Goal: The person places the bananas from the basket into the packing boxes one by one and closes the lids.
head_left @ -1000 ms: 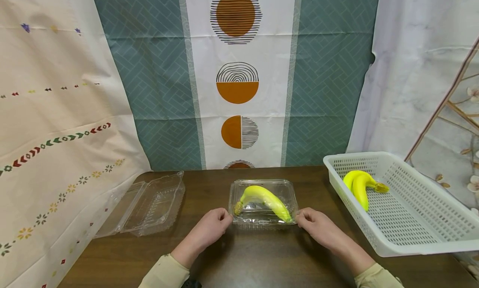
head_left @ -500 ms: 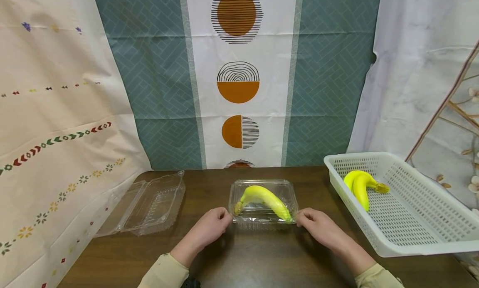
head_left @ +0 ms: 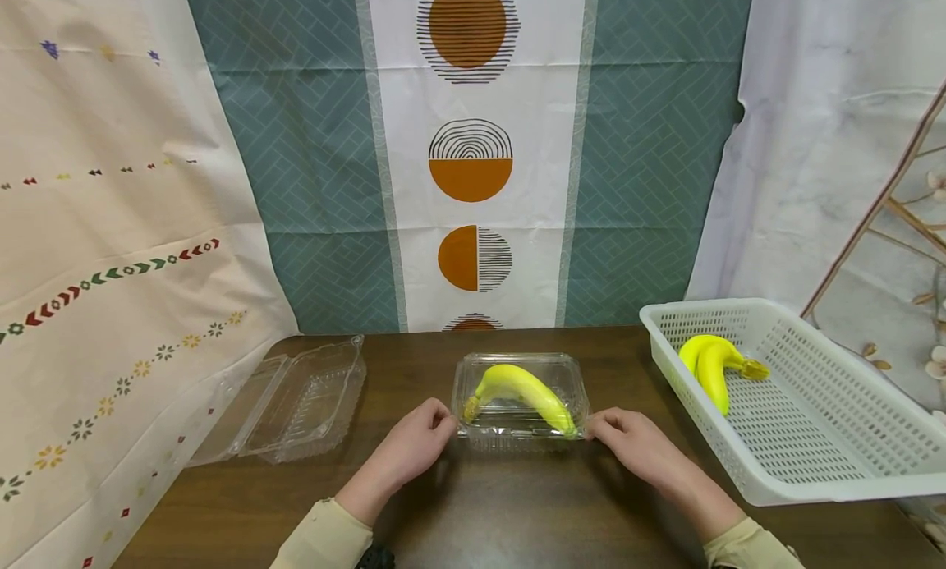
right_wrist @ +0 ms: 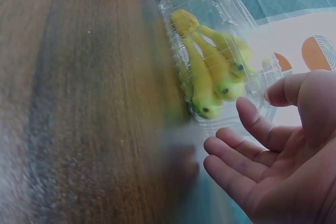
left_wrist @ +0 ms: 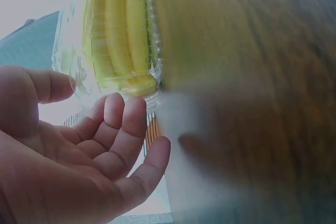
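Note:
A clear plastic clamshell container (head_left: 523, 434), lid down, sits on the table in front of me in the head view. Inside lies a yellow bunch of bananas (head_left: 521, 392); the wrist views show several fruits joined at one end. My left hand (head_left: 415, 444) pinches the container's front left corner between thumb and index finger; in the left wrist view the thumb (left_wrist: 58, 86) lies at the lid edge and the other fingers curl loosely below. My right hand (head_left: 631, 444) holds the front right corner likewise, its lower fingers (right_wrist: 236, 166) extended beneath.
A second clear clamshell (head_left: 303, 405) stands opened flat at the left. At the right, a white perforated basket (head_left: 820, 462) holds another bunch of bananas (head_left: 713, 368). Patterned cloths (head_left: 473, 175) hang behind and on both sides of the dark wooden table (head_left: 510, 520).
My left hand has risen slightly at its corner. The right hand has barely shifted; the container and bananas stay in place.

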The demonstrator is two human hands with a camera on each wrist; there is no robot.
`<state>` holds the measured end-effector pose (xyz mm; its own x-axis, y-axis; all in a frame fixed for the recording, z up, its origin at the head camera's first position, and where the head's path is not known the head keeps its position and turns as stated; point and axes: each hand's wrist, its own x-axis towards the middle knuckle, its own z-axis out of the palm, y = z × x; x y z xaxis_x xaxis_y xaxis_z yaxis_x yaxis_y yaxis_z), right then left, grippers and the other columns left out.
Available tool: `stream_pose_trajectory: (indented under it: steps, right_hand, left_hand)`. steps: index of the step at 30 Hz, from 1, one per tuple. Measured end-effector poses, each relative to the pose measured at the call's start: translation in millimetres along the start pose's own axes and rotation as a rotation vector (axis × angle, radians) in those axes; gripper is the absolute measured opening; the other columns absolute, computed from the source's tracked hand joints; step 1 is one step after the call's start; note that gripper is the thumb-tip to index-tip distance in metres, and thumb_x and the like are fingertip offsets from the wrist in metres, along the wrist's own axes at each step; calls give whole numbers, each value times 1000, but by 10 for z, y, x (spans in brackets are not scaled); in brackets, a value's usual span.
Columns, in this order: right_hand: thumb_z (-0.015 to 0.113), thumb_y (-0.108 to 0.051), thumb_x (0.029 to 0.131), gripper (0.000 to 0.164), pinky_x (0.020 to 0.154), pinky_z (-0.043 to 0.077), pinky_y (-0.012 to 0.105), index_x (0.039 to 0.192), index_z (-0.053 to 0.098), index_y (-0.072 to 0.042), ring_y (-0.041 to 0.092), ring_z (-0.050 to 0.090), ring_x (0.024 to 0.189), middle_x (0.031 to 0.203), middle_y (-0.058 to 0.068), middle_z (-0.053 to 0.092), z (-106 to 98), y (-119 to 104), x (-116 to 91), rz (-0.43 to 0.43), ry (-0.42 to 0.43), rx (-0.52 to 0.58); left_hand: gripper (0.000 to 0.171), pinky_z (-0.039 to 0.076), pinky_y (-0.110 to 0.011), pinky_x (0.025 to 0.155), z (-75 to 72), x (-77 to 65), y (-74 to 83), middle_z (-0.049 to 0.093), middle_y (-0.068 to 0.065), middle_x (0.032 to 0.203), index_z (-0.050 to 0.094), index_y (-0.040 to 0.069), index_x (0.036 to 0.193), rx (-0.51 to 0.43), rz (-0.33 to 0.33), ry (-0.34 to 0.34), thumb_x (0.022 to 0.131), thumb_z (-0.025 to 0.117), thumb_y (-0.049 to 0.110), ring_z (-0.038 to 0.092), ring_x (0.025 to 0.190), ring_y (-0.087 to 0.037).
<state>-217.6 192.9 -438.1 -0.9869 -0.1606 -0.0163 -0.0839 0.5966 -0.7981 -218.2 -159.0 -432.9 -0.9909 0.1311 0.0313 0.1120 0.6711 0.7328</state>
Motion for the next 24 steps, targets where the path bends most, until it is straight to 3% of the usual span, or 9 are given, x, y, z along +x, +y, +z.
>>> stream_pose_trajectory:
  steps: [7,13,14,20,21,24]
  right_hand:
    - [69,-33,109,29,107,52,53,121,81,-10,31,66,129,132,5,74,-19,12,-3,5,39,-47]
    - [67,-36,110,36,105,54,56,127,78,-7,31,68,124,133,8,73,-32,2,-2,-25,72,-145]
    - [67,-37,110,37,106,54,57,129,78,-6,31,68,124,134,9,73,-34,-7,-5,-29,75,-154]
    - [68,-41,110,48,107,54,60,142,71,-4,35,69,126,140,13,71,-34,-46,-26,-54,92,-185]
    - [68,-42,110,51,108,53,60,144,70,-4,35,69,127,141,13,70,-32,-48,-29,-59,95,-188]
    - [67,-43,111,58,109,53,61,150,65,-2,37,68,129,145,15,69,-28,-55,-39,-74,103,-198]
  left_hand:
    - [16,51,-40,76,4,10,7,64,-1,99,66,9,117,17,15,30,110,63,23,58,86,-19]
    - [27,55,-43,81,5,15,21,60,-6,108,65,3,127,37,48,55,110,67,23,59,92,-21]
    - [32,55,-42,81,55,88,-99,60,-3,109,65,5,128,55,56,66,112,66,32,58,92,-19]
    - [43,60,-49,91,69,65,-70,62,-8,124,63,3,141,107,62,101,112,66,35,66,103,-22]
    - [43,59,-54,96,21,-14,60,63,-14,128,62,-1,144,101,59,101,111,68,27,67,109,-27]
    - [49,57,-60,103,25,-27,71,61,-21,140,59,-3,149,122,84,118,111,67,27,68,123,-35]
